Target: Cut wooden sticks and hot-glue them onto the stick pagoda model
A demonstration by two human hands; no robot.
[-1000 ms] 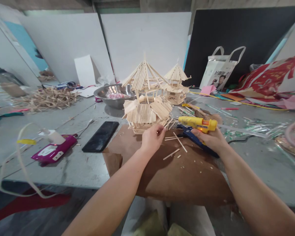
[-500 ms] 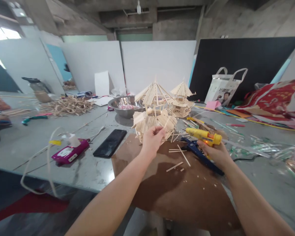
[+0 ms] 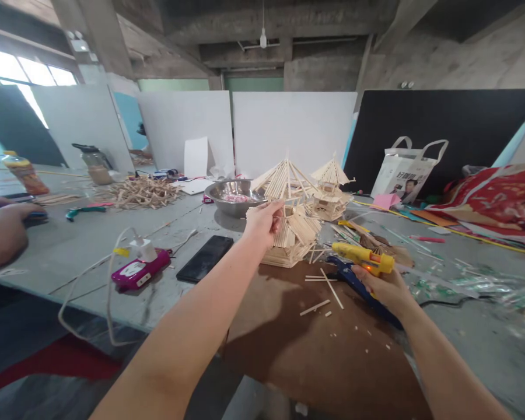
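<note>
My left hand (image 3: 263,223) is closed at the left side of a pavilion model (image 3: 295,233) built of thin wooden sticks, its fingers pinching the model between the upper and lower roofs. The hand hides part of the lower roof. In my right hand (image 3: 387,289) is a yellow hot glue gun (image 3: 362,256) with an orange light glowing; its nozzle points left towards the model, apart from it. Blue-handled cutters (image 3: 352,280) lie under the right hand. Loose wooden sticks (image 3: 331,289) are scattered on the brown board (image 3: 284,326).
Behind stand a second stick pavilion (image 3: 330,201) and a metal bowl (image 3: 231,201). Left are a black phone (image 3: 205,258), a purple power strip (image 3: 142,271) and a stick pile (image 3: 144,192). Another person's hand (image 3: 2,233) is at the far left. Plastic scraps (image 3: 459,280) lie right.
My left hand has moved from the model's front up to its left side, uncovering the front of the base. My right hand keeps holding the glue gun. The view has tilted up and turned slightly left.
</note>
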